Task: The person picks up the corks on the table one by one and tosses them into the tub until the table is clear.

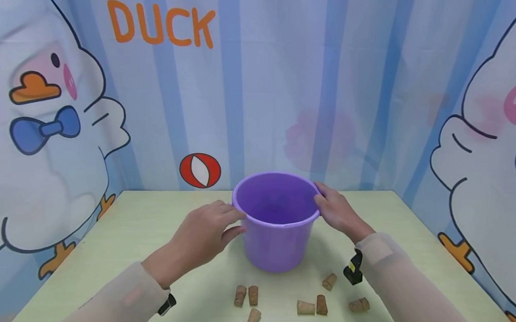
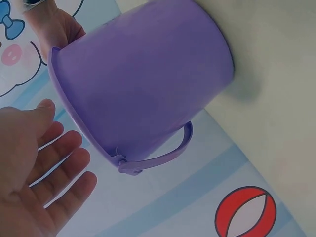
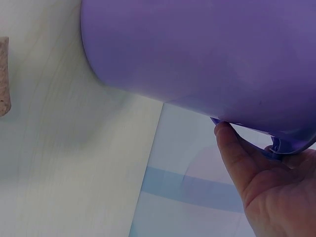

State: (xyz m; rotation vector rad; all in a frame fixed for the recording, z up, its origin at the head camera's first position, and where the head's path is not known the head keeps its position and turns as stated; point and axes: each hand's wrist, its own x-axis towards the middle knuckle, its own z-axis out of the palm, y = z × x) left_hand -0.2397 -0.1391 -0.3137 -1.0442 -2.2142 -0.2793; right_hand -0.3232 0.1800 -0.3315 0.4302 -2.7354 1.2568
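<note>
A purple plastic bucket (image 1: 275, 247) stands upright on the table, its mouth toward me. At its right rim my right hand (image 1: 336, 209) grips the edge by the handle mount; the right wrist view shows that hand (image 3: 271, 187) with its fingers around the handle there. On the left, my left hand (image 1: 201, 238) is beside the rim with loosely spread fingers. Seen in the left wrist view, this hand (image 2: 44, 163) is apart from the bucket (image 2: 143, 84) and holds nothing. The bucket's handle (image 2: 163, 160) hangs down its far side. The bucket's bottom inside is hidden.
Several corks lie on the pale table (image 1: 149, 233) in front of the bucket, among them a cork (image 1: 253, 320) near the front and a cork (image 1: 359, 305) under the right forearm. A printed duck curtain (image 1: 279, 84) closes off the back and sides.
</note>
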